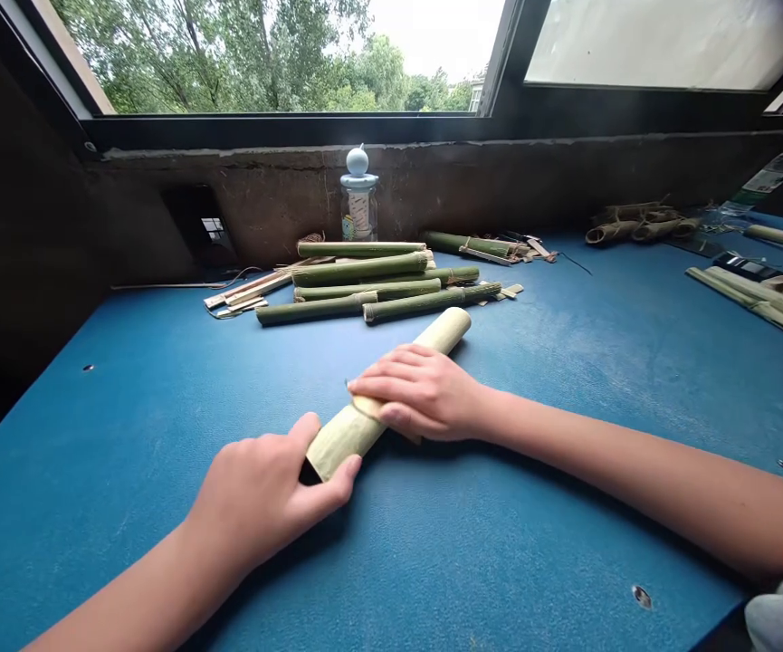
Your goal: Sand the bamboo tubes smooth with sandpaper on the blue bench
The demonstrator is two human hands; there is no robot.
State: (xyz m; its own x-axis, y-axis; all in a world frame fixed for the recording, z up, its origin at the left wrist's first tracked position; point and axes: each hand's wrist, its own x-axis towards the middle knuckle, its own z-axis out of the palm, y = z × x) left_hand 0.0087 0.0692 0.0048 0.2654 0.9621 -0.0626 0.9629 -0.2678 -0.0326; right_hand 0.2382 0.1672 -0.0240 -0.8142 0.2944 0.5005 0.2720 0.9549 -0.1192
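Observation:
A pale, peeled bamboo tube point(342, 444) lies at a slant on the blue table, its far end pointing up and to the right. My left hand point(262, 489) grips the near end, thumb on one side and fingers on the other; a dark hollow shows there. Across the tube's middle, my right hand point(424, 394) presses down, closed on a tan sheet point(366, 407) that looks like sandpaper curved over the bamboo. Most of that sheet is hidden under the palm and fingers.
Several green bamboo pieces point(364, 268) lie beyond the tube, with thin split strips point(248, 292) to their left. A blue-lidded jar point(359, 204) stands by the wall. Brown bamboo tubes point(642, 226), split bamboo point(764, 299) and a plastic bottle point(775, 177) are at right.

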